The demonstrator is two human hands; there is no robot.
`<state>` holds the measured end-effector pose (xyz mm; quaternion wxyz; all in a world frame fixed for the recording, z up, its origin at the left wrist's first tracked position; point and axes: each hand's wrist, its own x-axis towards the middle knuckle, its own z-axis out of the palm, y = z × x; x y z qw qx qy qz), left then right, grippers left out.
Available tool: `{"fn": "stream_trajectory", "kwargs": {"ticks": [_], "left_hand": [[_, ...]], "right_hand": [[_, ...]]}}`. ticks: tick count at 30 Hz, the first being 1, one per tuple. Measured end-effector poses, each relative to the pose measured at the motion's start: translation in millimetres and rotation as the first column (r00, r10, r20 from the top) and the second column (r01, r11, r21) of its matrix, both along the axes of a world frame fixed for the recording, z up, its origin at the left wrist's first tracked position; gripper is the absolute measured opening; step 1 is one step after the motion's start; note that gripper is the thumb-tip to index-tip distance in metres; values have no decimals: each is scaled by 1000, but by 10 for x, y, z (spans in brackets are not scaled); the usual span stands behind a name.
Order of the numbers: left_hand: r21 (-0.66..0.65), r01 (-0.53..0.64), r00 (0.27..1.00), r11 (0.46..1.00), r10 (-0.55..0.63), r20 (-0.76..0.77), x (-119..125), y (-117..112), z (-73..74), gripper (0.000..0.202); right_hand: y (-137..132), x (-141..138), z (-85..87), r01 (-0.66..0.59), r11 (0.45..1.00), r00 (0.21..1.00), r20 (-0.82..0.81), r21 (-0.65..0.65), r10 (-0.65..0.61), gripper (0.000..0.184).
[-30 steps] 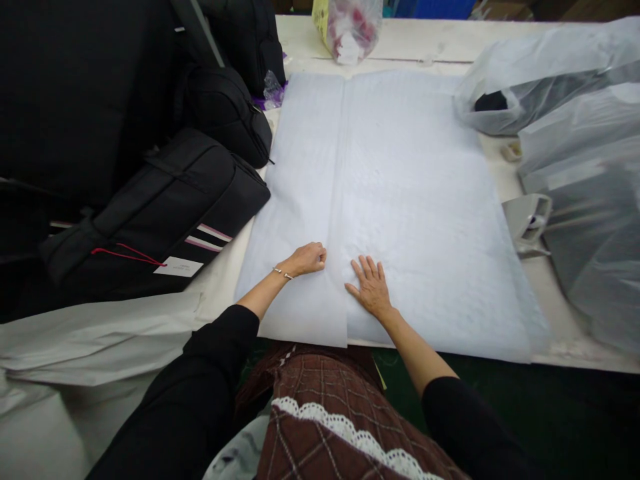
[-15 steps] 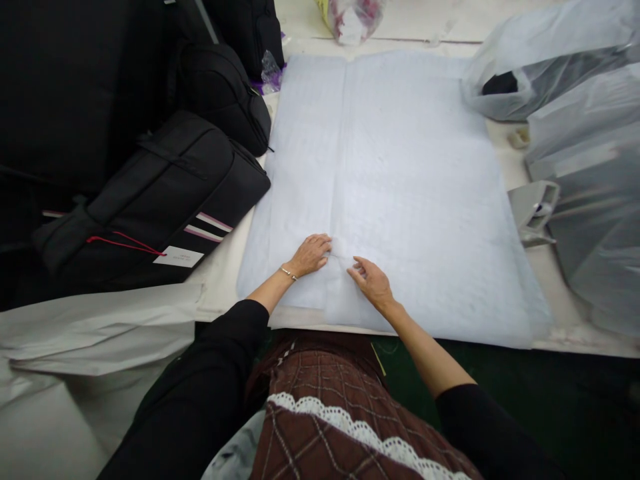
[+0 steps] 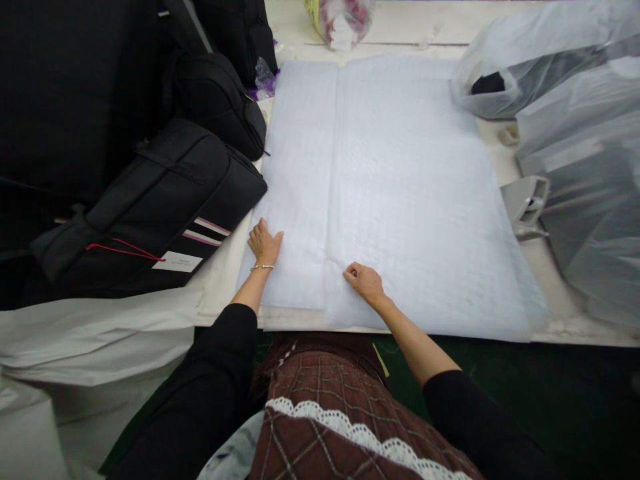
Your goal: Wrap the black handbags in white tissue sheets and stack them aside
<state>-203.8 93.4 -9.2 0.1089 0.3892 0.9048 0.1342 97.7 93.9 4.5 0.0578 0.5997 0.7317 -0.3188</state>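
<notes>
A stack of thin, whitish translucent plastic sheets (image 3: 410, 167) lies flat on the table, with a lengthwise overlap or fold left of its middle. My left hand (image 3: 265, 245), a bracelet at its wrist, rests palm down on the left edge of the sheets, fingers spread. Near the front, just right of the fold, my right hand (image 3: 365, 281) has its fingertips pinched together on the top plastic sheet. Small creases run from that pinch toward the fold.
Black backpacks (image 3: 165, 193) crowd the left side, one with a white tag (image 3: 177, 261) on a red cord. Plastic-wrapped bags (image 3: 590, 180) and a grey tape dispenser (image 3: 527, 203) stand on the right. A clear bag of reddish items (image 3: 345, 23) sits at the back. White material (image 3: 100, 327) hangs front left.
My left hand has slid left from the fold to the sheets' left edge and spread out. My right fingers have closed into a pinch nearly in place. The view has shifted slightly.
</notes>
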Motion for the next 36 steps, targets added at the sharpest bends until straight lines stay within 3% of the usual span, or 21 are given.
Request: {"fn": "stream_trajectory", "kwargs": {"ticks": [7, 14, 22, 29, 33, 36], "left_hand": [[-128, 1, 988, 992, 18, 150, -103, 433, 64, 56], [9, 121, 980, 993, -121, 158, -100, 750, 29, 51], [-35, 101, 992, 994, -98, 83, -37, 478, -13, 58], [26, 138, 985, 990, -140, 98, -99, 585, -36, 62], [149, 165, 986, 975, -164, -24, 22, 457, 128, 77], [185, 357, 933, 916, -343, -106, 399, 93, 327, 59]], "right_hand": [[2, -46, 19, 15, 1000, 999, 42, 7, -16, 16], [0, -77, 3, 30, 999, 998, 59, 23, -32, 16], [4, -37, -13, 19, 999, 996, 89, 39, -23, 16], [81, -68, -1, 4, 1000, 992, 125, 11, -6, 16], [81, -72, 0, 5, 1000, 991, 130, -4, -4, 17], [85, -64, -2, 0, 1000, 993, 115, -10, 1, 18]]}}
